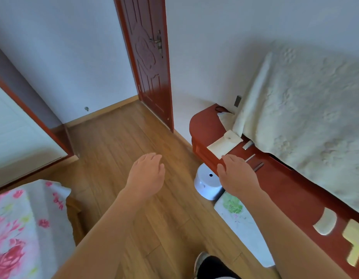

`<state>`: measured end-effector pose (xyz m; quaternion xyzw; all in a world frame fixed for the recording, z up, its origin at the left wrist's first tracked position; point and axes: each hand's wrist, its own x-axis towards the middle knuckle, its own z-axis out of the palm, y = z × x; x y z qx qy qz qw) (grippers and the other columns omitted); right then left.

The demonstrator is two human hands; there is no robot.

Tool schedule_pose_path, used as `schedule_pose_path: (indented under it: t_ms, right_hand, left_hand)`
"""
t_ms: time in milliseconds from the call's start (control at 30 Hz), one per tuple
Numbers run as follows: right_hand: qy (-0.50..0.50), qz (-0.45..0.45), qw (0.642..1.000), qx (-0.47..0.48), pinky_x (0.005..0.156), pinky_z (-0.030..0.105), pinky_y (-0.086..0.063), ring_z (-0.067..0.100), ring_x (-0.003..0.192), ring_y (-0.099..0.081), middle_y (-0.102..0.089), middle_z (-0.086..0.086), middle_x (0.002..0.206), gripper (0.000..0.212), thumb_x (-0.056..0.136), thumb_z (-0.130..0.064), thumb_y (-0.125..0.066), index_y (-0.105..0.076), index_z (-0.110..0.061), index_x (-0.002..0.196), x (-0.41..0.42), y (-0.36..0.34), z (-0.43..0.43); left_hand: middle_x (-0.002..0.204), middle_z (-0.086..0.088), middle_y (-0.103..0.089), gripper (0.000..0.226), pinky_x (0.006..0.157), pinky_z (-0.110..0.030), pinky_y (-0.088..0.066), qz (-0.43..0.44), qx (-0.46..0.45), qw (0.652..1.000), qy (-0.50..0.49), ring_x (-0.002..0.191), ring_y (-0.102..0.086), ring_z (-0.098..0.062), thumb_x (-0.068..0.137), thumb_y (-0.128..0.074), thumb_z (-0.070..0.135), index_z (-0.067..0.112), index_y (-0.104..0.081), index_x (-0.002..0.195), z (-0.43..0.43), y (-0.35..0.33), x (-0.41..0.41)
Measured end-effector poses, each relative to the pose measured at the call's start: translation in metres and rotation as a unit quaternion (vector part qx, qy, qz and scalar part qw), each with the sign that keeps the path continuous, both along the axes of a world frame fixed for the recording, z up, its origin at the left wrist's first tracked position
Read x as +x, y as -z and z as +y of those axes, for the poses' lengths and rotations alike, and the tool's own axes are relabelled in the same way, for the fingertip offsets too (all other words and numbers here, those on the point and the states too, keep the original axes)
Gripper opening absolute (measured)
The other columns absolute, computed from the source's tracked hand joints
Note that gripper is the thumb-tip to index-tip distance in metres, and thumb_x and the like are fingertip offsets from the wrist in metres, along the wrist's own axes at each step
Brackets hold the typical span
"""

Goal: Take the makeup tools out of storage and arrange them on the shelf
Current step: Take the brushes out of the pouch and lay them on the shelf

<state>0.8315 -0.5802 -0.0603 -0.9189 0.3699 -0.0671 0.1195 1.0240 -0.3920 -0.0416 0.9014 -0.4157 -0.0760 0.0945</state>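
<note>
Red-brown lacquered wood is filling the right of the frame: the shelf [285, 190], where I am seeing three slim metal tools [250, 158] lying in a loose row, apart from one another, just beside a flat white pouch [222, 146]. My right hand [238, 176] is reaching over the shelf's front edge with fingers straight and holding nothing, its fingertips near the pouch's corner; I cannot tell whether they are touching. My left hand [147, 174] is hanging relaxed over the wood floor [118, 137], also holding nothing. Toward the lower right, a cream comb-shaped piece [325, 221] and a yellow T-shaped piece [355, 242] are lying on the shelf. Below the right hand a white stool [206, 186] is standing, and the green print on the cushion [233, 207] beside it is too blurred to read.
</note>
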Motion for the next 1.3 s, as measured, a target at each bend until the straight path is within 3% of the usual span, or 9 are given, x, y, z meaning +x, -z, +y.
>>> schedule_pose_path:
  t_ms: [100,233,433,533,633,767,933,1167,1300]
  right_hand:
    - [0.022,-0.007,1.0,0.002,0.067,0.029,-0.034,0.017,0.069,-0.042,-0.047,-0.001,0.071,0.024,0.09,-0.023,-0.032,-0.042,-0.014,0.07,0.012,0.001,-0.028]
    - [0.038,-0.017,0.999,-0.002,0.076,0.033,-0.042,0.024,0.087,-0.055,-0.06,0.006,0.09,0.025,0.095,-0.024,-0.04,-0.059,-0.007,0.092,0.025,0.002,-0.071]
    - [0.073,-0.008,0.997,-0.002,0.078,0.037,-0.043,0.023,0.088,-0.052,-0.06,0.003,0.096,0.025,0.095,-0.029,-0.039,-0.057,-0.011,0.094,0.032,0.007,-0.132]
    - [0.094,0.004,0.996,0.003,0.079,0.036,-0.042,0.024,0.091,-0.053,-0.058,0.002,0.094,0.025,0.095,-0.03,-0.038,-0.056,-0.012,0.094,0.027,0.007,-0.155]
    - [0.122,0.01,0.992,0.016,0.087,0.037,-0.044,0.025,0.099,-0.055,-0.06,0.003,0.103,0.028,0.096,-0.03,-0.04,-0.059,-0.011,0.105,0.025,0.009,-0.171]
    - [0.159,0.031,0.986,0.022,0.087,0.034,-0.044,0.021,0.097,-0.052,-0.058,0.001,0.102,0.028,0.096,-0.033,-0.037,-0.056,-0.014,0.102,0.032,0.013,-0.186]
    - [0.226,0.045,0.973,0.035,0.094,0.032,-0.042,0.02,0.109,-0.052,-0.059,0.0,0.118,0.04,0.097,-0.036,-0.035,-0.055,-0.015,0.124,0.046,0.021,-0.2]
    - [0.32,0.044,0.942,0.088,0.104,0.033,-0.036,0.02,0.127,-0.045,-0.05,0.0,0.139,0.046,0.099,-0.036,-0.035,-0.047,-0.016,0.139,0.07,0.025,-0.212]
    - [0.338,0.037,0.933,0.12,0.101,0.034,-0.039,0.02,0.129,-0.044,-0.048,-0.001,0.142,0.047,0.099,-0.039,-0.037,-0.045,-0.018,0.14,0.081,0.03,-0.22]
  left_hand:
    - [0.155,0.0,-0.04,0.049,0.121,-0.037,-0.025,-0.004,0.008,1.0,0.017,0.144,-0.033,-0.017,0.105,-0.027,0.036,0.02,-0.039,0.149,-0.038,0.006,0.019]
    - [0.155,0.0,-0.039,0.049,0.121,-0.035,-0.023,-0.007,0.016,0.998,0.058,0.144,-0.032,-0.017,0.105,-0.027,0.035,0.019,-0.039,0.149,-0.089,0.01,0.029]
    - [0.15,-0.001,-0.044,0.045,0.118,-0.033,-0.026,-0.013,0.018,0.994,0.103,0.14,-0.037,-0.017,0.105,-0.028,0.033,0.017,-0.044,0.144,-0.173,0.007,0.05]
    - [0.153,0.001,-0.042,0.048,0.12,-0.036,-0.028,-0.005,0.023,0.992,0.127,0.142,-0.035,-0.017,0.105,-0.027,0.037,0.02,-0.041,0.147,-0.21,0.01,0.057]
    - [0.154,0.001,-0.041,0.048,0.12,-0.036,-0.028,-0.001,0.032,0.986,0.162,0.143,-0.034,-0.018,0.105,-0.028,0.038,0.02,-0.039,0.149,-0.243,0.013,0.066]
    - [0.155,0.0,-0.039,0.047,0.119,-0.034,-0.027,0.007,0.019,0.977,0.212,0.144,-0.034,-0.018,0.106,-0.03,0.036,0.019,-0.038,0.149,-0.283,0.02,0.078]
    - [0.15,-0.003,-0.046,0.046,0.115,-0.033,-0.031,0.014,0.005,0.956,0.293,0.139,-0.04,-0.019,0.104,-0.034,0.032,0.015,-0.043,0.146,-0.329,0.036,0.104]
    - [0.148,-0.002,-0.047,0.046,0.113,-0.034,-0.032,0.045,0.022,0.928,0.37,0.137,-0.041,-0.02,0.104,-0.034,0.031,0.014,-0.042,0.146,-0.38,0.056,0.137]
    - [0.149,0.0,-0.044,0.047,0.11,-0.038,-0.038,0.096,0.058,0.92,0.375,0.136,-0.042,-0.02,0.104,-0.032,0.033,0.017,-0.039,0.148,-0.398,0.07,0.147]
